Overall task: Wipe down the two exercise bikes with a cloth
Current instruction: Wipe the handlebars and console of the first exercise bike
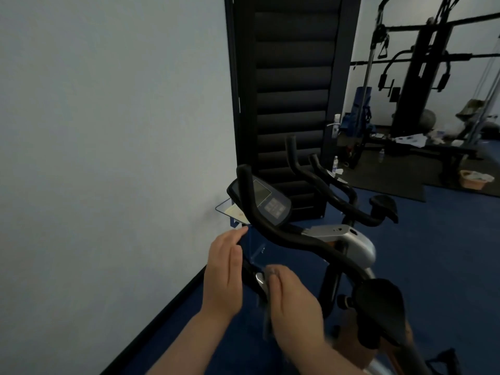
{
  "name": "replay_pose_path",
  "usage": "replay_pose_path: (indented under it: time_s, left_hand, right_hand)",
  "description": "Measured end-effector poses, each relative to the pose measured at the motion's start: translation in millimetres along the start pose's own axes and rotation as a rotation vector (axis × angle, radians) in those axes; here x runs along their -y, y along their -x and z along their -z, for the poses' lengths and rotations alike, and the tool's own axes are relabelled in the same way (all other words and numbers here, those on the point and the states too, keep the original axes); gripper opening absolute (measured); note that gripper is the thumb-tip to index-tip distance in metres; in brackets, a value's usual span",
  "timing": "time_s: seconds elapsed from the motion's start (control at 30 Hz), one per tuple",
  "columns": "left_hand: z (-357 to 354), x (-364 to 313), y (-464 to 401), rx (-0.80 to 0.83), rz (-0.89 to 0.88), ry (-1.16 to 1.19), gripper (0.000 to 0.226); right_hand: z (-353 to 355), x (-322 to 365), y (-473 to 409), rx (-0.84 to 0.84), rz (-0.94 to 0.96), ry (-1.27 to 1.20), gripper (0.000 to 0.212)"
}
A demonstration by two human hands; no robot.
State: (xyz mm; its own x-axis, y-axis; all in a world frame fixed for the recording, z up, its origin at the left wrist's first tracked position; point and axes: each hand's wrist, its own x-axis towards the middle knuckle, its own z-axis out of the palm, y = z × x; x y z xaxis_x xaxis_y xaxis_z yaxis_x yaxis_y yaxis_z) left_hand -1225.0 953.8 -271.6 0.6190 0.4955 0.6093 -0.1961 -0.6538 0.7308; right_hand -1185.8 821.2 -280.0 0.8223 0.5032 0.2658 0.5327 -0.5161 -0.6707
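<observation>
Two bikes, side by side along the white wall [108, 131], both with seats toward the lower right and handlebars toward the wall and door, so each long axis runs lower right to upper left. Near bike [351, 247]: one console [267, 201] tilted back toward the seat, screen up; one black handlebar [292, 239] curving from an upright tip beside the console down to the right; one black seat [381, 301] at lower right, nose pointing toward the console. Far bike [349, 209]: two upright bar ends visible, one seat [384, 207], partly hidden behind the near one. One cloth [269, 301], dark grey and blurred, hangs under the right hand [292, 299] at the left handlebar grip, low in the view; the right hand's fingers are curled over the cloth, pinching it against the grip. Left hand [224, 272] just beside it, fingers fairly straight and together, fingertips resting on the dark bar above the grip; whether it grasps the bar cannot be told. The two hands are near each other, not touching. Floor [433, 266] blue. Black louvred door [292, 90] behind the bikes. One weight machine [422, 77] well apart at upper right, clutter on the mat at its base.
</observation>
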Motion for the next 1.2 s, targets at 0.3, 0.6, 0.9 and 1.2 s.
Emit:
replay_pose_path:
  time_s: [0.3, 0.6, 0.9, 1.2]
  left_hand:
    - [-2, -4, -3, -0.088, -0.073, -0.103, 0.039]
    - [-60, -25, 2, 0.046, -0.293, -0.422, 0.042]
    - [-63, -25, 4, 0.093, -0.297, -0.648, 0.041]
    - [-63, -27, 3, 0.134, -0.294, -0.663, 0.043]
  right_hand:
    - [15, 3, -15, 0.208, 0.226, -0.034, 0.027]
    - [76, -66, -29, 0.258, 0.324, 0.778, 0.032]
    - [89, -91, -31, 0.304, 0.142, 0.482, 0.032]
    - [89, -69, -14, 0.275, 0.148, 0.401, 0.017]
